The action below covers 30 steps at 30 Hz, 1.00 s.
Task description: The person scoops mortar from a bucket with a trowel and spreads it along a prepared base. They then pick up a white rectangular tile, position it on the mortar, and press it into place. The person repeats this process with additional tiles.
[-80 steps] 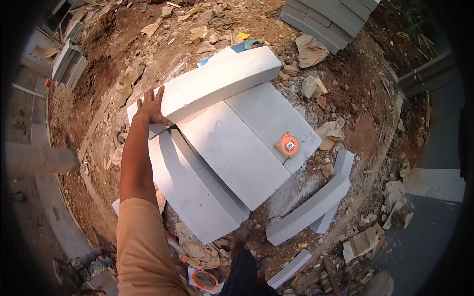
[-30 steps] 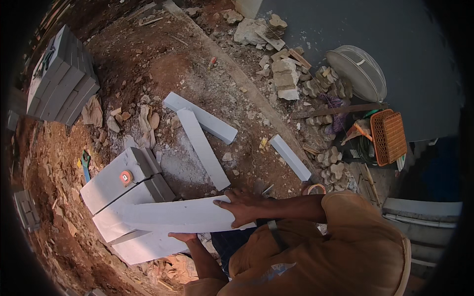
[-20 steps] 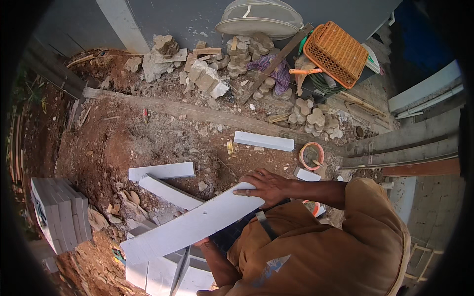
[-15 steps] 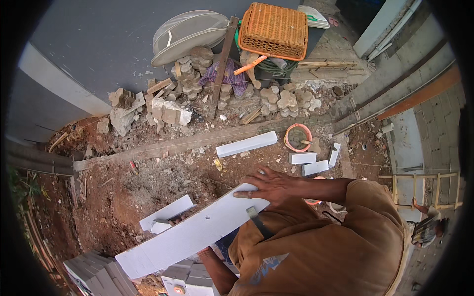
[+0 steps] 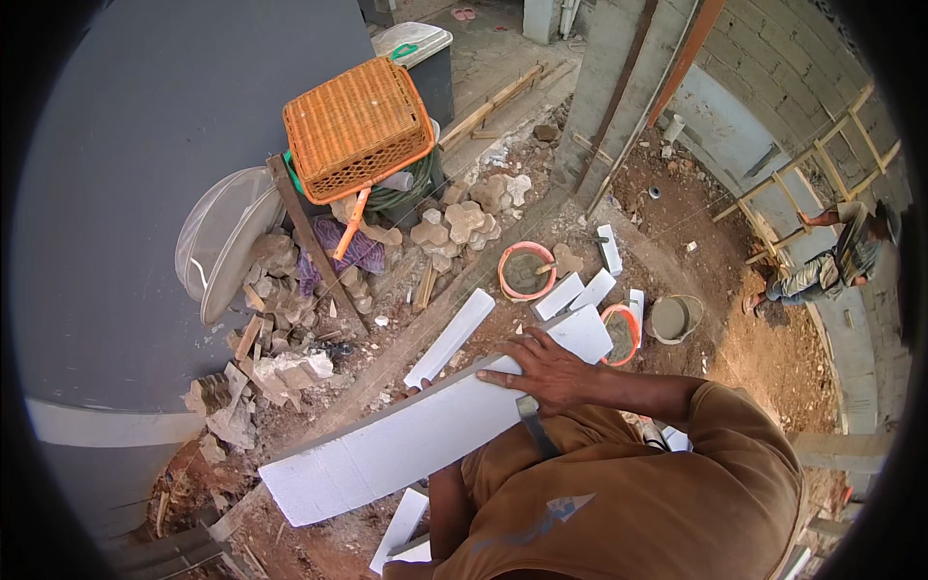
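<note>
Head view: a long white block (image 5: pixel 435 425) is being carried across the chest, near centre. The right hand (image 5: pixel 546 367) is lying spread flat on its top right end; the left hand is hidden beneath, grip unclear. The block is looking stiff, bulky, chippable at the edges; best supported under both ends.

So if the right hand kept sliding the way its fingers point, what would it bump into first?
Probably nothing soon: the right hand lies on the long white block, fingers pointing along it. Beyond its far end lies rubble, though depth is unclear.
</note>
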{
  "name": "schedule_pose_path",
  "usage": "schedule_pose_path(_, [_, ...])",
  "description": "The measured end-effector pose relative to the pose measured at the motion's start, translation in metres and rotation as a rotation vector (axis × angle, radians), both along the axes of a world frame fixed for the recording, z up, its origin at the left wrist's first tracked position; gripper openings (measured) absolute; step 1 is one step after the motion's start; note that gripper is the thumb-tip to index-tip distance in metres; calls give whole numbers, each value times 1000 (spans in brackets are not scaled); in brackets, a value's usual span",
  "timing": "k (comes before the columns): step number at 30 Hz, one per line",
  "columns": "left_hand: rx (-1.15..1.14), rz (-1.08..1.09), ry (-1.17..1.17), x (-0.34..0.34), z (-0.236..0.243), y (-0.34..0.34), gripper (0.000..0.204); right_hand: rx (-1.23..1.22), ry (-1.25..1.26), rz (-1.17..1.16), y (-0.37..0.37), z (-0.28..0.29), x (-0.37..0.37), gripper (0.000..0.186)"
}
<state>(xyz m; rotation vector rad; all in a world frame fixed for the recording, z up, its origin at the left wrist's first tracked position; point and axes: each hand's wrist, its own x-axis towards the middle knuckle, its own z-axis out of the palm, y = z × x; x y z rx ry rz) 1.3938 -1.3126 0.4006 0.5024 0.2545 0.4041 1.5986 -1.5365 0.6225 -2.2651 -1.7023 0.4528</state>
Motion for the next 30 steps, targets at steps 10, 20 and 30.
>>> schedule_pose_path(10, [180,-62,52,162,-87,36,68,-53,62,-5,23,-131,122,110])
schedule_pose_path(20, [61,39,-273,148,-55,156,63,-22,-112,145,29,-117,274,104])
schedule_pose_path(30, [29,-52,764,257,-157,88,48,-229,-201,270,-41,-180,478,111])
